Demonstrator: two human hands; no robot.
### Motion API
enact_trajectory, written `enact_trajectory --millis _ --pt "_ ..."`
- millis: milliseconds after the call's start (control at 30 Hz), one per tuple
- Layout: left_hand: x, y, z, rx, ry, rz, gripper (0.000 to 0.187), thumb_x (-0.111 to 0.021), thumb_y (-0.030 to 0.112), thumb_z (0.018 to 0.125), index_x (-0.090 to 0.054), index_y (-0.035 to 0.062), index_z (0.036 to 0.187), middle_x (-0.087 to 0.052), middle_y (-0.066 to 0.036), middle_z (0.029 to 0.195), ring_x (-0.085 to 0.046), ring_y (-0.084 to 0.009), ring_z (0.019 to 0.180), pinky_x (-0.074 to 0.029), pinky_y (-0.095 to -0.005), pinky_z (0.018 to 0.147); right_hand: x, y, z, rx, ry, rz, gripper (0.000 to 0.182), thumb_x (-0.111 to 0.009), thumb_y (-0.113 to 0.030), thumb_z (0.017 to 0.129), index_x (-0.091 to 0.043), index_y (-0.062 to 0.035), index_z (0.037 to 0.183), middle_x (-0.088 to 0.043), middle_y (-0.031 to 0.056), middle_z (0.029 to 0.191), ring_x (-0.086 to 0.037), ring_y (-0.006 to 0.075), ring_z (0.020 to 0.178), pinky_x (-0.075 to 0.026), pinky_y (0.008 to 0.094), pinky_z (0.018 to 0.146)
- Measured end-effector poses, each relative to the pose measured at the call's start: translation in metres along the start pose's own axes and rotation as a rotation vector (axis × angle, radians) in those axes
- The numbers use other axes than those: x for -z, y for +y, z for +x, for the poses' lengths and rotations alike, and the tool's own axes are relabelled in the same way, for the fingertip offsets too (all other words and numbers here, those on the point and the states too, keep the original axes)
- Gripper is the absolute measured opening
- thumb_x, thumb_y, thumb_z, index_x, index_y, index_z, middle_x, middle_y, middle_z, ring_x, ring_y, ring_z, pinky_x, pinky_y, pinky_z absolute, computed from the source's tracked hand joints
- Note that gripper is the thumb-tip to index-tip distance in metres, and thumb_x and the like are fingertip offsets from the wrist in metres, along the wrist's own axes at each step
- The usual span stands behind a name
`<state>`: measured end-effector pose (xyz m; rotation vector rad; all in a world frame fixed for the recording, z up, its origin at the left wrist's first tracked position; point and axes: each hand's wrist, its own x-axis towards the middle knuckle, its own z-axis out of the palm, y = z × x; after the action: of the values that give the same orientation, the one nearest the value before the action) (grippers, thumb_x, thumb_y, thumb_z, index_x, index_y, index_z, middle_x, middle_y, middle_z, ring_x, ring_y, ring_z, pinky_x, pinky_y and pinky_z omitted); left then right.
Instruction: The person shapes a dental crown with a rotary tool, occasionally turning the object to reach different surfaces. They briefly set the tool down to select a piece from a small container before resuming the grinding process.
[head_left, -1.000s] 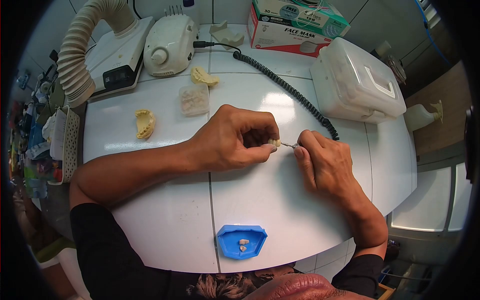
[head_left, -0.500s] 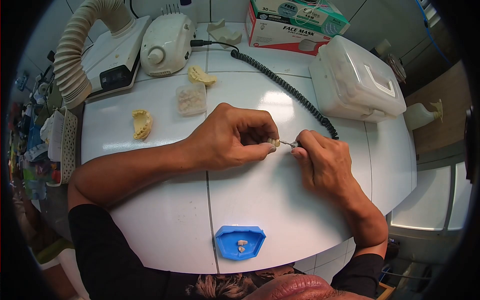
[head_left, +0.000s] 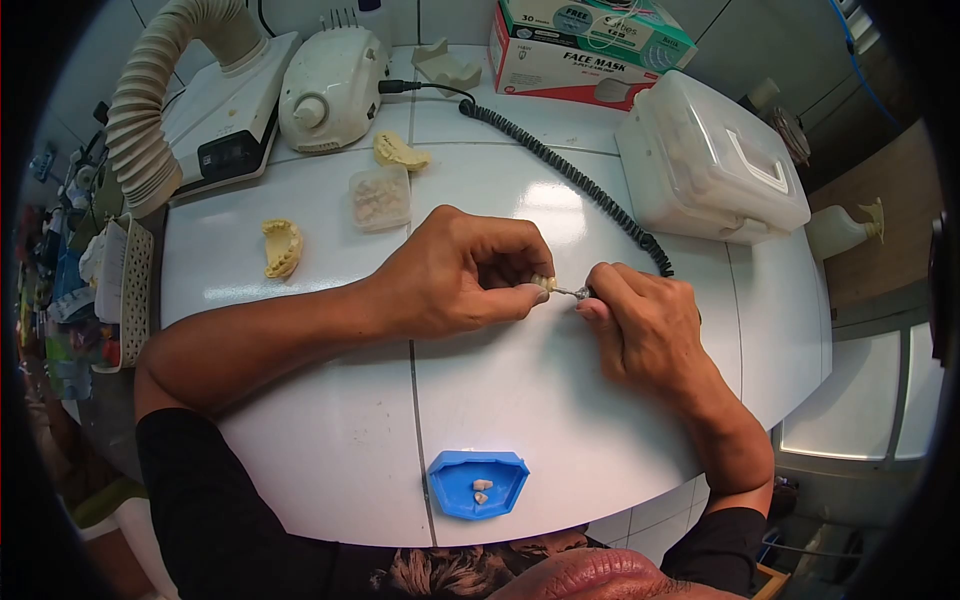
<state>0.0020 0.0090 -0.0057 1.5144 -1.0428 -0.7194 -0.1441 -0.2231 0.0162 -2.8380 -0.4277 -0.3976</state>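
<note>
Between its thumb and fingertips my left hand [head_left: 470, 275] pinches a small tooth-shaped dental piece [head_left: 545, 284]. My right hand [head_left: 645, 320] is closed round a rotary handpiece [head_left: 586, 293], whose body is mostly hidden by the fingers. The thin metal bit points left and its tip meets the dental piece. From behind the right hand a black coiled cord [head_left: 570, 165] runs up to a white control unit [head_left: 335, 90]. Nearer my body a blue tray [head_left: 448, 485] holds small tooth-coloured pieces [head_left: 482, 486].
Two yellowish dental casts [head_left: 282, 248] [head_left: 400, 151] and a small clear box [head_left: 380, 197] lie beyond my left arm. A hose [head_left: 140, 120] stands at the back left. Face mask boxes [head_left: 580, 60] and a white lidded case [head_left: 715, 165] are at the back right.
My right hand and the handpiece have shifted slightly left, with the bit closer in against the dental piece. The left hand keeps its pinch, almost unmoved.
</note>
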Motion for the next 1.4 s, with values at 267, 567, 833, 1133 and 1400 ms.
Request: enact_trajectory --millis 267,567,833,1133,1400 --pt "-0.0035 -0.0009 0.0002 -0.042 0.04 0.024 0.014 -0.079 0.008 0.095 -0.076 -0.0006 0.105 -0.079 -0.006 0.09 -0.072 -0.0088 0.081 -0.059 -0.0259 0.074 -0.0012 -0.0006 0.0001 -0.004 -0.003 -0.013 0.027 -0.068 -0.03 0.108 -0.061 -0.0086 0.092 -0.059 0.0065 0.072 -0.063 0.0292 0.056 -0.046 0.0423 0.049" --pt "-0.0051 0.002 0.0004 -0.041 0.056 0.102 0.013 -0.08 0.008 0.094 -0.074 -0.0012 0.101 -0.077 -0.006 0.085 -0.07 -0.0102 0.076 -0.058 -0.0268 0.072 0.0007 -0.0035 0.0006 -0.021 -0.02 -0.051 0.026 -0.069 -0.029 0.108 -0.062 -0.0091 0.093 -0.06 0.006 0.071 -0.063 0.0287 0.056 -0.047 0.0422 0.049" --pt "-0.0043 0.0035 -0.0005 -0.013 0.043 0.154 0.013 -0.08 0.008 0.092 -0.074 0.0013 0.102 -0.076 -0.002 0.085 -0.068 -0.0079 0.077 -0.056 -0.0251 0.07 -0.0002 -0.0054 0.0007 -0.026 -0.023 -0.08 0.025 -0.07 -0.029 0.107 -0.063 -0.01 0.092 -0.06 0.0053 0.071 -0.065 0.0285 0.058 -0.049 0.0418 0.05" --pt "-0.0046 0.0046 -0.0004 -0.02 0.031 0.201 0.015 -0.081 0.008 0.093 -0.075 0.0023 0.105 -0.075 0.0 0.085 -0.069 -0.007 0.078 -0.055 -0.0246 0.068 0.0003 -0.0068 0.001 -0.021 -0.039 -0.105 0.026 -0.073 -0.031 0.106 -0.064 -0.0107 0.093 -0.06 0.005 0.072 -0.066 0.0275 0.058 -0.049 0.0418 0.05" --pt "-0.0039 0.0029 -0.0002 -0.013 0.032 0.19 0.015 -0.08 0.008 0.093 -0.076 0.0013 0.106 -0.076 -0.002 0.087 -0.07 -0.0079 0.079 -0.057 -0.0248 0.071 -0.0015 -0.0083 0.0001 -0.039 -0.041 -0.117 0.025 -0.074 -0.031 0.105 -0.064 -0.0109 0.093 -0.06 0.0047 0.073 -0.066 0.027 0.059 -0.049 0.0414 0.051"
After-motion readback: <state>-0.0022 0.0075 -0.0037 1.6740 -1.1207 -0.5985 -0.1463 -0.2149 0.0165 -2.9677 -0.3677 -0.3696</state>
